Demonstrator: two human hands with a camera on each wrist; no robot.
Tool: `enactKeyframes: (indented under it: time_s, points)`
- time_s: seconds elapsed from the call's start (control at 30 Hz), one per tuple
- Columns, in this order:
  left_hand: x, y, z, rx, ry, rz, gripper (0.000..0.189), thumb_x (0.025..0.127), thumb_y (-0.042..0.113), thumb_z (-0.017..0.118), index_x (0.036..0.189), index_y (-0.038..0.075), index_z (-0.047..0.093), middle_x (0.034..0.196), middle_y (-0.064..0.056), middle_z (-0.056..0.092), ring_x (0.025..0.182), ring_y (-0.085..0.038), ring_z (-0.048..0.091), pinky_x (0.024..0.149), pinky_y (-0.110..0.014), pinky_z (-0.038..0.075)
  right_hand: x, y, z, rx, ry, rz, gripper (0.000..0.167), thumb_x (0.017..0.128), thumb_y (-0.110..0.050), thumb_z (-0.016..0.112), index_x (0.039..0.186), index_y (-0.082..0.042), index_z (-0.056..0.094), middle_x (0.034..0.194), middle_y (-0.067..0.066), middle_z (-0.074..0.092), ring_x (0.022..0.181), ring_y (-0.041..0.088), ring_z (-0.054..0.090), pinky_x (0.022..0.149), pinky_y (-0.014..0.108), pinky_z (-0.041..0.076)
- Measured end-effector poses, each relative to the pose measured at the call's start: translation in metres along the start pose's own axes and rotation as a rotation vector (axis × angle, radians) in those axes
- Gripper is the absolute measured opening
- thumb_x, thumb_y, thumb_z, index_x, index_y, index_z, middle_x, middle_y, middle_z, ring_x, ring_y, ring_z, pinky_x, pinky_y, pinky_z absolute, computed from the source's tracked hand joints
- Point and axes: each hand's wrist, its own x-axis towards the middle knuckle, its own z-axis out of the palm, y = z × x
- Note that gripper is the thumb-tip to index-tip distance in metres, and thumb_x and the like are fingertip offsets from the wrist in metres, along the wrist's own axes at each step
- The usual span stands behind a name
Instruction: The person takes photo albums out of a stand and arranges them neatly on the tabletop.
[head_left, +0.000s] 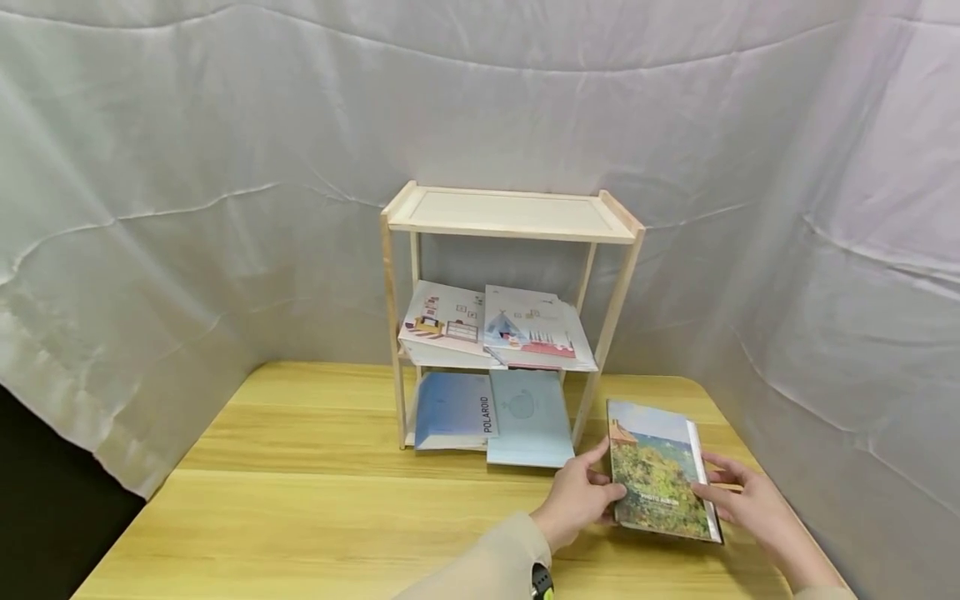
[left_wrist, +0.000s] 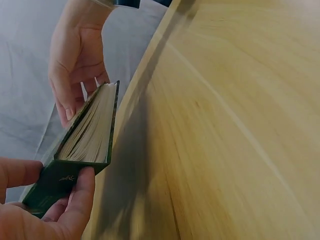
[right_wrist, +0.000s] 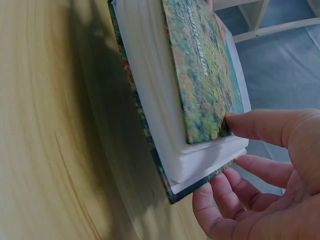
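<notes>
Your left sleeve (head_left: 487, 567), nearest the head camera, shows a watch (head_left: 542, 582). Both hands are partly closed on the photo album (head_left: 652, 475): your left hand (head_left: 576, 500) pinches its left side; your right hand (head_left: 750, 504) grips its right, thumb on front cover, fingers against back. Album is tilted over the right part of the surface (head_left: 300, 483); you cannot tell whether an edge touches. Left of it, farther back, stands a wooden rack (head_left: 517, 212): picture books (head_left: 450, 312) mid-tier, POLAROID book (head_left: 453, 412) and pale blue book (head_left: 531, 417) below.

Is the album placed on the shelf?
No, the left hand and the right hand hold the album outside the shelf.
</notes>
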Motion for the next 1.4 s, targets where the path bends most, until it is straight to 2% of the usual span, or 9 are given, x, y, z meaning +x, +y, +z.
enactKeyframes:
  time_s: [0.23,0.37,0.5,0.63,0.87,0.97,1.13,1.3,1.4]
  points:
    - [0.01,-0.002,0.005,-0.081,0.056,-0.015,0.06,0.096,-0.001,0.076,0.15,0.019,0.061,0.092,-0.005,0.071,0.067,-0.014,0.066,0.068,-0.042,0.069,0.011,0.002,0.0,0.033,0.021,0.006,0.07,0.105,-0.026,0.072,0.158,0.009,0.042,0.141,0.031,0.058,0.103,0.004,0.061,0.086,0.029,0.061]
    - [0.014,-0.005,0.007,-0.083,0.086,-0.002,0.041,0.097,0.0,0.076,0.132,0.016,0.063,0.091,-0.005,0.071,0.064,-0.014,0.06,0.066,-0.041,0.067,0.018,0.001,0.001,-0.01,0.034,-0.008,0.067,0.105,-0.026,0.071,0.155,0.01,0.046,0.139,0.033,0.06,0.101,0.006,0.063,0.082,0.028,0.06]
    - [0.021,-0.008,0.005,-0.087,0.114,0.002,0.037,0.098,0.002,0.075,0.131,0.015,0.065,0.093,-0.005,0.072,0.061,-0.012,0.052,0.064,-0.037,0.065,0.028,-0.001,0.003,-0.007,0.026,-0.015,0.065,0.105,-0.024,0.07,0.154,0.012,0.046,0.135,0.032,0.063,0.097,0.007,0.064,0.076,0.024,0.059]
    - [0.027,-0.008,0.002,-0.076,0.105,0.008,0.051,0.096,-0.002,0.075,0.144,0.012,0.062,0.107,-0.008,0.071,0.071,-0.013,0.06,0.071,-0.039,0.066,0.041,-0.004,0.004,0.013,0.014,-0.02,0.062,0.107,-0.02,0.068,0.154,0.013,0.045,0.131,0.03,0.065,0.095,0.008,0.064,0.073,0.024,0.058]
    - [0.034,-0.006,-0.003,-0.052,-0.004,-0.014,0.09,0.08,-0.018,0.078,0.161,0.006,0.046,0.137,-0.018,0.06,0.102,-0.023,0.07,0.089,-0.048,0.067,0.056,-0.006,0.0,-0.026,-0.009,-0.022,0.059,0.109,-0.02,0.063,0.154,0.013,0.045,0.135,0.034,0.064,0.105,0.02,0.069,0.079,0.033,0.061]
    - [0.036,-0.006,-0.001,-0.018,0.018,-0.011,0.091,0.08,-0.019,0.078,0.162,0.006,0.046,0.141,-0.02,0.058,0.098,-0.02,0.068,0.085,-0.046,0.067,0.062,-0.006,0.0,-0.027,-0.021,-0.015,0.06,0.109,-0.022,0.063,0.155,0.012,0.045,0.146,0.036,0.057,0.117,0.03,0.069,0.085,0.039,0.063]
    - [0.041,-0.011,0.004,0.037,0.074,-0.003,0.087,0.083,-0.016,0.079,0.161,0.006,0.047,0.139,-0.02,0.061,0.085,-0.016,0.062,0.069,-0.035,0.061,0.071,-0.002,0.004,0.0,-0.01,-0.014,0.059,0.107,-0.019,0.065,0.153,0.012,0.046,0.147,0.037,0.056,0.105,0.015,0.068,0.076,0.031,0.06]
    - [0.046,-0.015,0.01,0.096,0.109,0.013,0.083,0.085,-0.017,0.073,0.16,0.007,0.05,0.145,-0.023,0.061,0.117,-0.025,0.062,0.059,-0.03,0.044,0.075,0.002,0.006,0.009,-0.007,-0.002,0.06,0.106,-0.018,0.066,0.153,0.013,0.046,0.14,0.035,0.061,0.088,0.012,0.063,0.069,0.031,0.057]
    - [0.047,-0.015,0.013,0.124,0.106,0.009,0.083,0.086,-0.017,0.07,0.161,0.009,0.049,0.151,-0.024,0.058,0.128,-0.03,0.058,0.057,-0.032,0.036,0.078,0.005,0.006,0.024,-0.013,0.016,0.062,0.104,-0.016,0.067,0.153,0.015,0.044,0.12,0.024,0.072,0.071,0.013,0.057,0.06,0.029,0.052]
